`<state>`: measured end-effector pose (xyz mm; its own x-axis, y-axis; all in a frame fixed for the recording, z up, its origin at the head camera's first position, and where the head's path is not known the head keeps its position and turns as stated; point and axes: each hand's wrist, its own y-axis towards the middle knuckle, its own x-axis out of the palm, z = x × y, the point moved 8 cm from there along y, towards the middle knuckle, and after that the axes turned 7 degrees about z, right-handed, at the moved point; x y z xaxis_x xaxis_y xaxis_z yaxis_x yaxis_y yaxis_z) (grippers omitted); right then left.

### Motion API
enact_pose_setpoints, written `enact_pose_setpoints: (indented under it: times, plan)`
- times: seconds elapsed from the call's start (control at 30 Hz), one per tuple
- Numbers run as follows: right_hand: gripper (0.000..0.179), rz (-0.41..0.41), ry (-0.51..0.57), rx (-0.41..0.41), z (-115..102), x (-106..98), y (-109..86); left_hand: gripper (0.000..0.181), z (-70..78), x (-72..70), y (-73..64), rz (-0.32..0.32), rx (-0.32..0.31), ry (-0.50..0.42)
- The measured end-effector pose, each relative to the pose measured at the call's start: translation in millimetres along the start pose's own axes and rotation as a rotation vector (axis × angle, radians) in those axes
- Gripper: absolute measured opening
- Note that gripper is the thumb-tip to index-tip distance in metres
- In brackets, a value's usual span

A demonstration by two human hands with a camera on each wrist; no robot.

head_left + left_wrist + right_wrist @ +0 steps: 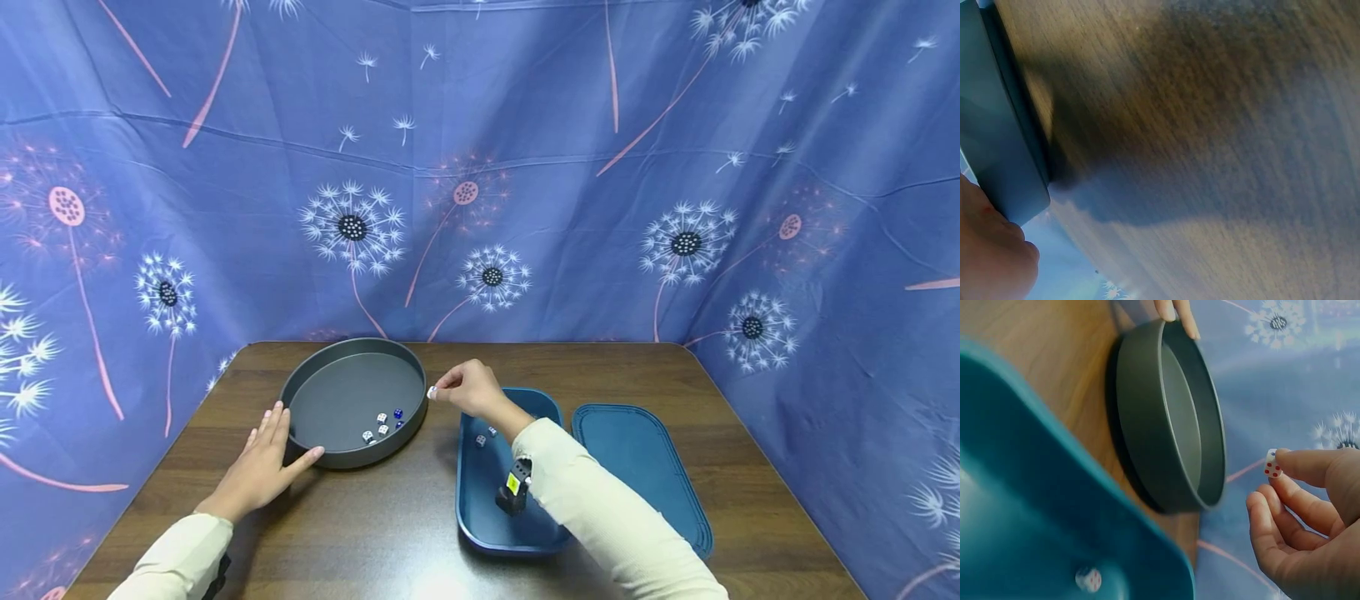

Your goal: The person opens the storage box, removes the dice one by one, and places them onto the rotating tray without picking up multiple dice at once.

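Observation:
Between thumb and fingertip my right hand (pixel 472 389) pinches a white die (pixel 1272 464) with red pips, held in the air just right of the round dark pan (pixel 352 340). My left hand (pixel 258 462) lies with straight, spread fingers against the pan's near left rim. Several dice sit inside the pan toward its near right side, some white (pixel 383 430) and some blue (pixel 398 413). Under my right forearm stands a blue rectangular bin (pixel 459 500), partly hidden by the arm. White dice (pixel 481 440) lie in it, and one die (pixel 1089 579) shows in the right wrist view.
A flat blue lid (pixel 637 450) lies on the wooden table (pixel 360 533) to the right of the bin. Behind the table's back edge hangs a blue cloth (pixel 570 208) with a dandelion print, which also runs along both sides.

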<state>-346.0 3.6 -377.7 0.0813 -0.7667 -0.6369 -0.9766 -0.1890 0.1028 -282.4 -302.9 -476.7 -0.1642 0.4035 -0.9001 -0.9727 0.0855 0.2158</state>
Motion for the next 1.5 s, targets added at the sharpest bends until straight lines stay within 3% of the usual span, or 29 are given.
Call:
enact_pose_setpoints:
  times: [0.27, 0.5, 0.67, 0.93, 1.17, 1.5]
  plan:
    - [0.01, 0.082, -0.034, -0.09, -22, 26, 2.7, 0.1, -0.1, 0.8, 0.9, 0.004, -0.002, -0.004]
    - [0.01, 0.154, -0.028, -0.115, -28, 50, 6.8, 0.1, 0.1, -0.1, 1.0, 0.007, -0.005, -0.003]
    - [0.008, 0.234, -0.028, -0.125, -23, 64, 8.7, 0.1, 1.4, 0.7, 0.3, 0.003, -0.003, -0.009]
    - [0.008, 0.3, 0.002, -0.063, -11, 87, 11.3, 0.099, 3.5, -2.6, -0.5, 0.009, -0.005, -0.009]
    - [0.008, 0.363, -0.007, -0.042, -1, 94, 10.4, 0.099, 2.4, -1.2, 0.1, 0.011, -0.004, -0.01]
    - [0.008, 0.424, -0.161, -0.148, -1, 101, 6.1, 0.101, -0.2, 1.4, 1.0, 0.004, -0.007, -0.016]
